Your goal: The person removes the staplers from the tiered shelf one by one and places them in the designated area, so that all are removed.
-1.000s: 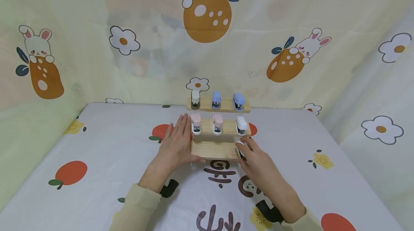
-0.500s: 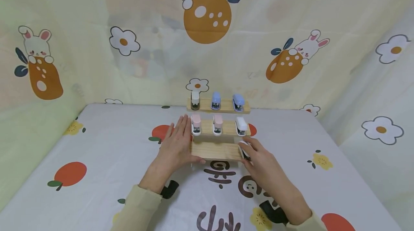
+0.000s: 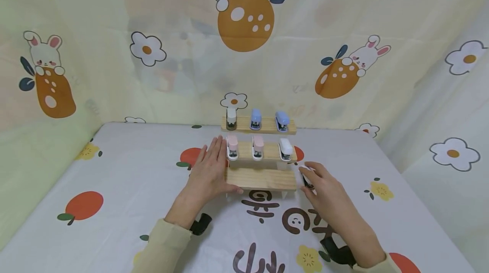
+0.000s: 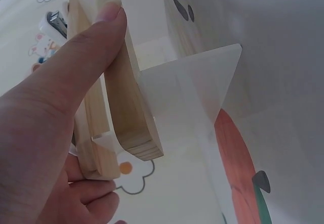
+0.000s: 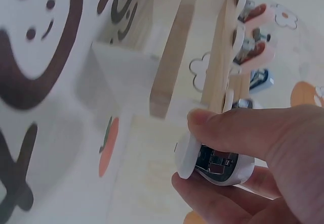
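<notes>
My head camera looks forward and down from above the tabletop (image 3: 130, 167), far enough back to take in both my left hand (image 3: 206, 175) and right hand (image 3: 327, 190), the whole wooden rack (image 3: 261, 178) and the patterned backdrop (image 3: 183, 82). The left wrist camera sits close behind my left hand and faces the rack's left end, its picture turned so the shelves run steeply. The right wrist camera, just as near, faces the rack's right end, with the white stapler (image 5: 228, 171) in front. It shares that stapler with the head view; all three share the rack.
</notes>
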{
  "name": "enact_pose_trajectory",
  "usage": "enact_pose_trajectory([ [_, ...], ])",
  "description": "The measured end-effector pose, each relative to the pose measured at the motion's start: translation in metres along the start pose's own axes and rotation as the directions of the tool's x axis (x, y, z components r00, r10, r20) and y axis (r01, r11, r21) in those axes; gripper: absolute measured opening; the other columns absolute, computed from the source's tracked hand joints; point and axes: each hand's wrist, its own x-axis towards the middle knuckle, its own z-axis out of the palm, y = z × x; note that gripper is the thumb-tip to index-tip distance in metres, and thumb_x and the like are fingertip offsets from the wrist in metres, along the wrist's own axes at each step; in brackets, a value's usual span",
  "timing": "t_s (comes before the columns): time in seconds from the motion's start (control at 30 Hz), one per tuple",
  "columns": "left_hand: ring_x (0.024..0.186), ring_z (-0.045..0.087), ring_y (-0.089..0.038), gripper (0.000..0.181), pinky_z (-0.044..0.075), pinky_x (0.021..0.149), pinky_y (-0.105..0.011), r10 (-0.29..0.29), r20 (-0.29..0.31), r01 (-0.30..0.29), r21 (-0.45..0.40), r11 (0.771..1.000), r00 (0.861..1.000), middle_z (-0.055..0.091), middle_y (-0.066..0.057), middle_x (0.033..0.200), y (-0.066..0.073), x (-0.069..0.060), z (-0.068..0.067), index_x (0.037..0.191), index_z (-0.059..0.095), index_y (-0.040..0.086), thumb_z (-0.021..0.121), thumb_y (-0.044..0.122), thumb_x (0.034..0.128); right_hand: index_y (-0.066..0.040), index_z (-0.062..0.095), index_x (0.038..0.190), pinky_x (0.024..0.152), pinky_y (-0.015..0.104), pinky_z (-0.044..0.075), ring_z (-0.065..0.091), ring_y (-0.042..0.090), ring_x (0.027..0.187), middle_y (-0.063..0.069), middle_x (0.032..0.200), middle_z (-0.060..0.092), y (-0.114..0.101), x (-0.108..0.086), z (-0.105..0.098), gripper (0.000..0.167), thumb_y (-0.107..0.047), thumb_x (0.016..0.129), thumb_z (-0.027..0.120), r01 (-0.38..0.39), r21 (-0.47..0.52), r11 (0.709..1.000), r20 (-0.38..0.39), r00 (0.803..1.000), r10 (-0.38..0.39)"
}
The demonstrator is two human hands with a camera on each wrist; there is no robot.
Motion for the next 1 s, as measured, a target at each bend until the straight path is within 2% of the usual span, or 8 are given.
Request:
enact_pose_trajectory([
  [0.2, 0.155, 0.012, -0.029, 0.142, 0.012, 0.128, -0.046, -0.005, 0.002, 0.005, -0.011, 1.0, 1.0, 0.013, -0.017, 0.166, 0.0, 0.0, 0.001, 0.157, 0.013, -0.002, 0.086, 0.067, 0.056, 0.004, 0.062, 0.127, 0.084, 0.051, 0.059, 0.065, 0.04, 0.106, 0.025, 0.134, 0.054, 0.013, 0.0, -0.004, 0.05, -0.003, 0.081, 0.079, -0.068, -0.001, 0.998, 0.02, 0.997, 0.068],
  [0.37, 0.155, 0.012, -0.029, 0.143, 0.012, 0.128, -0.046, -0.004, -0.007, 0.004, -0.019, 1.0, 1.0, 0.013, -0.017, 0.166, 0.0, 0.0, 0.001, 0.157, 0.013, -0.002, 0.087, 0.066, 0.0556, 0.005, 0.061, 0.129, 0.088, 0.053, 0.058, 0.063, 0.043, 0.11, 0.025, 0.135, 0.052, 0.022, 0.005, -0.004, 0.05, -0.002, 0.082, 0.078, -0.092, 0.001, 0.996, 0.018, 0.996, 0.092],
  [1.0, 0.154, 0.015, -0.031, 0.142, 0.015, 0.127, -0.046, 0.003, -0.021, -0.003, -0.017, 1.0, 1.0, 0.015, -0.018, 0.165, 0.0, 0.0, 0.001, 0.156, 0.015, -0.003, 0.087, 0.067, 0.0553, 0.009, 0.06, 0.127, 0.091, 0.057, 0.054, 0.06, 0.046, 0.112, 0.03, 0.132, 0.052, 0.063, 0.027, 0.014, 0.048, 0.0, 0.082, 0.076, -0.097, -0.034, 0.995, 0.021, 0.995, 0.098],
])
